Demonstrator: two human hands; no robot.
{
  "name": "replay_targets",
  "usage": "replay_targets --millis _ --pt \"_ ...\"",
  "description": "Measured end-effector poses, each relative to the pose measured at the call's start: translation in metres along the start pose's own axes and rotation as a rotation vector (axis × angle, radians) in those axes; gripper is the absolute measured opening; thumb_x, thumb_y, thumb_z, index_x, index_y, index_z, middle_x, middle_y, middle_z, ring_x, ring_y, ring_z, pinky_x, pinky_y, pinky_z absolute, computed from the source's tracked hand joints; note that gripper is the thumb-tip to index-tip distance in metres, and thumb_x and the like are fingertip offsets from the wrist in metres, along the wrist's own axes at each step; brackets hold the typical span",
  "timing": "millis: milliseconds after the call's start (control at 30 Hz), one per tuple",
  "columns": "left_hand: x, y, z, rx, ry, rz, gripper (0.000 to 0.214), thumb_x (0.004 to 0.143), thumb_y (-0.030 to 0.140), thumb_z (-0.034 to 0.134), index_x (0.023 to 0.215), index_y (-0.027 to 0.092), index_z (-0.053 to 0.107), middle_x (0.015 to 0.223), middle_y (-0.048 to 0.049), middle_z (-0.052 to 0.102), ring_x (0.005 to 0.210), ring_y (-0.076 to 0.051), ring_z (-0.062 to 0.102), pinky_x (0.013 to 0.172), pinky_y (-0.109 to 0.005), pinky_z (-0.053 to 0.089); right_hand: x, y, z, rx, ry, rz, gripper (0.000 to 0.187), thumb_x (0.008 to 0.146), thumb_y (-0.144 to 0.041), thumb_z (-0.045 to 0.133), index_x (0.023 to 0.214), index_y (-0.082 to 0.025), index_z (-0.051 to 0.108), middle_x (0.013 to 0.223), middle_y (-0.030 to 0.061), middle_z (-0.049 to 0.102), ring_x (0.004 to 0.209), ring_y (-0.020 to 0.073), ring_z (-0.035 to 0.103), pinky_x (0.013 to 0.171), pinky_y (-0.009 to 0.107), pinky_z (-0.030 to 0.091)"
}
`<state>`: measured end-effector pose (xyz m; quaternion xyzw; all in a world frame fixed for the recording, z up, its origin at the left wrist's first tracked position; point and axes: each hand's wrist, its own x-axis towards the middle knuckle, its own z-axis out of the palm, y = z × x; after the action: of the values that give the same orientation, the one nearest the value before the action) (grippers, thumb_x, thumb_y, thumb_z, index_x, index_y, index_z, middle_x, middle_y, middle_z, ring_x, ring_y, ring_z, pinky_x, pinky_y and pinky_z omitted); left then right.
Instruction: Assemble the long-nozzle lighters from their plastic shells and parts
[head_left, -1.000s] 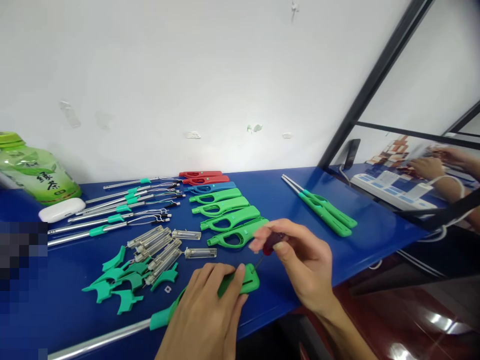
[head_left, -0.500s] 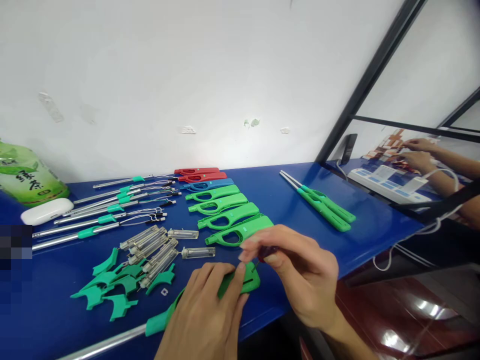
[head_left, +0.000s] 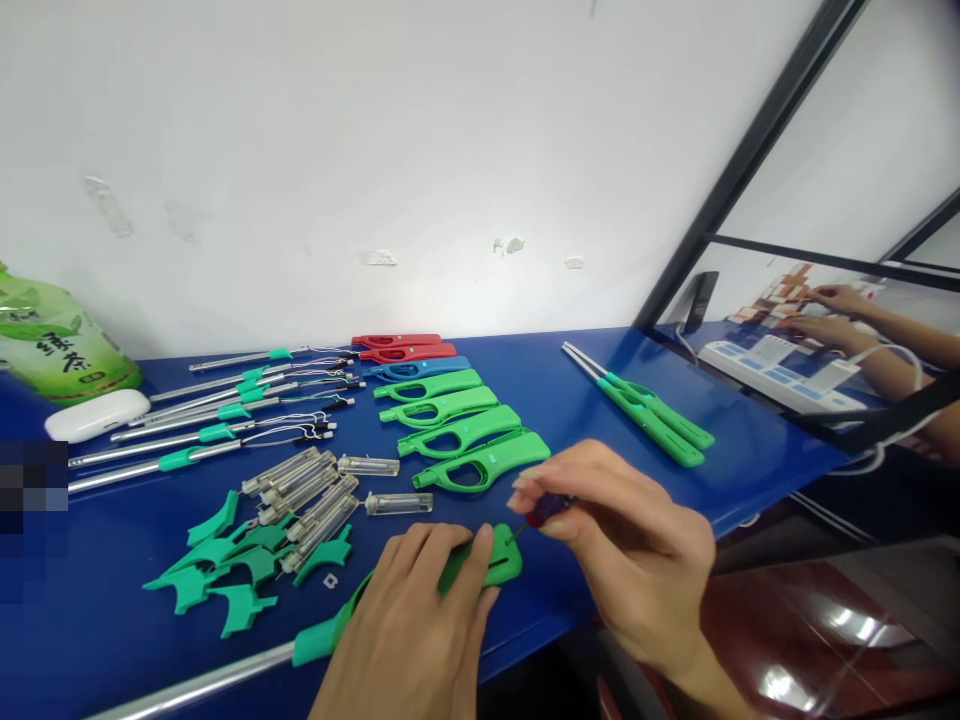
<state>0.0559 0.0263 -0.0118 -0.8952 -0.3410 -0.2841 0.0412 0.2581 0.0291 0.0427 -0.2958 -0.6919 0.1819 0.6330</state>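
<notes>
My left hand (head_left: 420, 620) lies flat, fingers pressed down on a green lighter handle (head_left: 499, 560) with a long metal tube (head_left: 195, 685), near the blue table's front edge. My right hand (head_left: 622, 540) pinches a small red-handled screwdriver (head_left: 546, 508); its thin tip points down at the handle's right end. Just beyond lie rows of green handle shells (head_left: 480, 462), one blue shell (head_left: 420, 369) and two red shells (head_left: 401, 346).
Metal tubes with teal collars and wires (head_left: 225, 425), clear fuel tanks (head_left: 315, 495) and teal triggers (head_left: 225, 575) lie to the left. Two assembled green lighters (head_left: 652, 412) rest at right. A green bottle (head_left: 52, 350) and white case (head_left: 97, 413) sit far left. Another person's hands (head_left: 832, 315) work behind the partition.
My right hand drew back to the right a little with the screwdriver, after leaning in over the handle half a second ago. My left hand stayed on the handle.
</notes>
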Motion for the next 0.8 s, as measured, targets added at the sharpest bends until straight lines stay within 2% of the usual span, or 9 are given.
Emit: replay_targets --millis 67,133,233,333,400,500,667,733,800 --pt "0.000 -0.001 0.000 -0.013 -0.009 0.003 0.042 0.107 0.017 0.055 0.148 0.018 0.057 0.116 -0.0083 0.073 0.100 -0.024 0.072 0.082 -0.039 0.066 -0.002 0.001 0.002 -0.049 0.064 0.002 0.045 0.099 -0.004 0.075 0.131 -0.035 0.081 0.101 -0.0015 0.077 0.089 0.0149 0.070 0.076 0.028 0.063" --pt "0.001 -0.002 0.000 -0.025 -0.014 0.008 0.042 0.107 0.017 0.054 0.149 0.018 0.057 0.117 -0.0082 0.072 0.099 -0.024 0.071 0.081 -0.039 0.066 -0.003 -0.001 0.002 -0.100 0.070 0.004 0.042 0.099 -0.009 0.079 0.131 -0.036 0.081 0.099 -0.0012 0.074 0.090 0.0151 0.069 0.079 0.028 0.062" --pt "0.002 -0.003 0.001 -0.026 -0.004 0.008 0.041 0.108 0.018 0.053 0.149 0.019 0.057 0.117 -0.0079 0.072 0.099 -0.024 0.071 0.081 -0.039 0.066 -0.001 -0.007 -0.003 -0.133 -0.052 0.018 0.037 0.108 -0.018 0.068 0.140 -0.035 0.077 0.115 0.0025 0.077 0.106 0.0185 0.072 0.090 0.031 0.063" --pt "0.002 -0.003 0.001 -0.023 -0.004 -0.006 0.039 0.108 0.019 0.055 0.147 0.020 0.058 0.118 -0.0072 0.072 0.100 -0.023 0.071 0.082 -0.039 0.066 0.002 -0.012 -0.007 -0.069 -0.112 0.066 0.045 0.111 -0.011 0.058 0.143 -0.038 0.074 0.125 0.0002 0.081 0.114 0.0187 0.075 0.098 0.033 0.062" --pt "0.002 -0.002 0.000 -0.027 -0.006 -0.010 0.039 0.108 0.019 0.055 0.147 0.020 0.058 0.119 -0.0071 0.072 0.101 -0.023 0.071 0.083 -0.039 0.066 0.002 -0.011 -0.006 -0.007 -0.077 0.068 0.048 0.109 -0.007 0.061 0.142 -0.039 0.074 0.115 -0.0018 0.083 0.102 0.0171 0.076 0.090 0.031 0.063" --pt "0.002 -0.002 -0.001 -0.025 -0.011 -0.004 0.041 0.108 0.019 0.056 0.149 0.019 0.057 0.119 -0.0074 0.072 0.101 -0.023 0.071 0.082 -0.039 0.066 -0.001 -0.004 -0.001 0.010 -0.014 0.062 0.045 0.105 -0.008 0.068 0.136 -0.038 0.078 0.103 -0.0001 0.079 0.091 0.0175 0.072 0.079 0.031 0.062" --pt "0.001 -0.002 -0.001 -0.028 -0.026 0.000 0.042 0.108 0.015 0.052 0.150 0.019 0.056 0.119 -0.0071 0.072 0.102 -0.023 0.071 0.083 -0.040 0.066 -0.005 -0.001 0.002 -0.070 0.063 0.067 0.037 0.094 -0.014 0.087 0.121 -0.038 0.083 0.094 -0.0023 0.071 0.086 0.0162 0.064 0.076 0.029 0.057" --pt "0.001 -0.001 0.000 -0.028 -0.019 -0.006 0.042 0.108 0.016 0.053 0.150 0.019 0.057 0.120 -0.0072 0.072 0.102 -0.023 0.071 0.083 -0.040 0.066 -0.003 -0.004 -0.001 -0.089 0.036 0.057 0.029 0.099 -0.022 0.084 0.123 -0.038 0.083 0.102 -0.0016 0.075 0.093 0.0166 0.068 0.081 0.029 0.059" --pt "0.001 0.000 0.000 -0.023 -0.007 -0.012 0.041 0.108 0.018 0.054 0.149 0.019 0.057 0.119 -0.0073 0.072 0.102 -0.023 0.072 0.082 -0.040 0.066 0.000 -0.009 -0.005 -0.074 -0.043 0.071 0.026 0.108 -0.025 0.071 0.129 -0.037 0.081 0.118 -0.0004 0.080 0.109 0.0182 0.073 0.093 0.030 0.061"
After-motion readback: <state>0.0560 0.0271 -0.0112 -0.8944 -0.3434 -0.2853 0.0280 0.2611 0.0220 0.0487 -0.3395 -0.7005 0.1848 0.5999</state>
